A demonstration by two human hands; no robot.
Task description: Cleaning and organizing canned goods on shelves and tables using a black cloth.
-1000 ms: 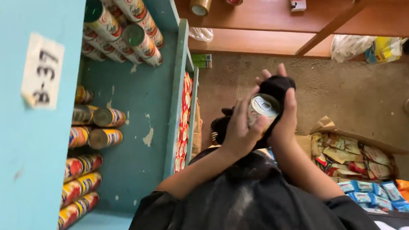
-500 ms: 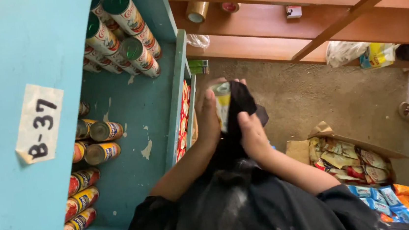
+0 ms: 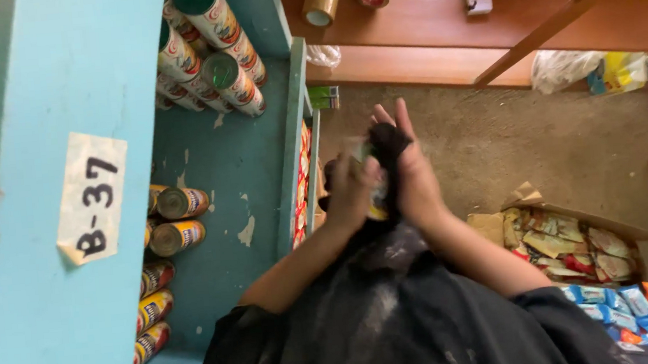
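Note:
Both my hands are pressed together in front of my chest around a tin can (image 3: 376,193) and a black cloth (image 3: 388,145). My left hand (image 3: 350,191) grips the can, which is blurred and mostly hidden. My right hand (image 3: 415,170) holds the black cloth against the can, fingers stretched upward. The cloth looks like the hem of my dark, dusty shirt (image 3: 397,308) pulled up. Just left of my hands stands a light blue shelf unit (image 3: 221,167) with cans lying on their sides.
Green-lidded cans (image 3: 206,44) fill the upper shelf, gold-ended cans (image 3: 179,218) the lower one. A paper label (image 3: 95,198) sticks to the blue post. An open cardboard box of snack packets (image 3: 571,242) sits on the floor at right. Wooden shelving (image 3: 498,26) stands beyond.
The can's top faced me a second ago, held up in the cloth. My hands have since turned the can on edge and closed around it, drawing slightly lower and closer.

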